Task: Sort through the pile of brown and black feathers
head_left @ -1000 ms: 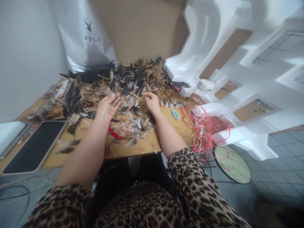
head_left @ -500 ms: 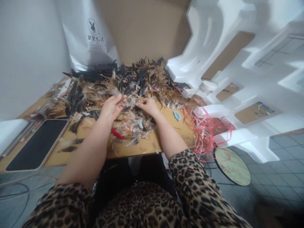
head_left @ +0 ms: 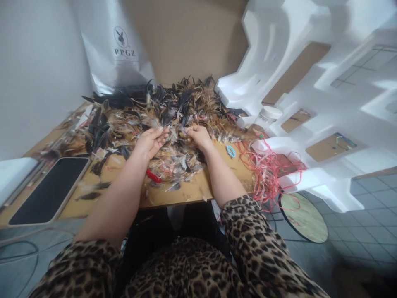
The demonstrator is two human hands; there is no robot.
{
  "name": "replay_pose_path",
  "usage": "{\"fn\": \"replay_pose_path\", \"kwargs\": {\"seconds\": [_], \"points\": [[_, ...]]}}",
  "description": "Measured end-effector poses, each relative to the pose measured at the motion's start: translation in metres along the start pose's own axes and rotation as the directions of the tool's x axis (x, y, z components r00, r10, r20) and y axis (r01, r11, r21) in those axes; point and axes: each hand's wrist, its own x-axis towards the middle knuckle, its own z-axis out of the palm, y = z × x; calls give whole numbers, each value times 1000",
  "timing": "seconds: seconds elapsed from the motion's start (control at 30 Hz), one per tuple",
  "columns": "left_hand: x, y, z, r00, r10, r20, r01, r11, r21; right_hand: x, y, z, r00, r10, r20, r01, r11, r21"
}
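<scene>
Feathers point(head_left: 198, 99), black and brown, lie heaped over the table point(head_left: 198, 187), around and beyond both hands. On the left hand point(head_left: 151, 143), thumb and forefinger stand close together, the other fingers loosely curled; pale fluff point(head_left: 154, 121) shows at the tips, but whether this grip holds it I cannot tell. The right hand point(head_left: 200, 138) has its fingertips bunched near the pile, its grip too blurred to show anything held.

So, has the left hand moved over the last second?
Yes: the left hand has shifted rightward, farther from the phone, which lies on the table.
</scene>
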Motion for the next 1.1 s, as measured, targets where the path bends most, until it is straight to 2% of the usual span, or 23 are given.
{"fn": "replay_pose_path", "kwargs": {"seconds": [0.1,0.2,0.37,0.5,0.6,0.77,0.93,1.1], "points": [[-1,-1,1,999,-33,8,33,999,0,-2,-4,5,997,42,59,-56,963,263],[-2,-3,3,996,-91,15,92,996,-12,-4,-5,13,996,25,88,-56,929,365],[-2,-7,5,987,-157,42,159,985,-59,-10,-4,28,995,-76,62,54,953,298],[1,-9,4,993,-118,8,119,988,-98,-13,-3,32,983,-163,87,147,975,166],[2,-10,3,996,-88,-20,86,994,-72,-12,2,34,979,-176,103,166,981,103],[2,-15,3,1000,-4,-12,4,1000,2,-13,3,35,982,-122,146,112,990,81],[2,-17,3,999,48,-9,-48,998,32,-16,-4,30,968,6,252,-46,987,153],[-1,-17,8,996,82,-40,-78,993,85,-17,-7,29,962,50,270,-106,975,196]]}}
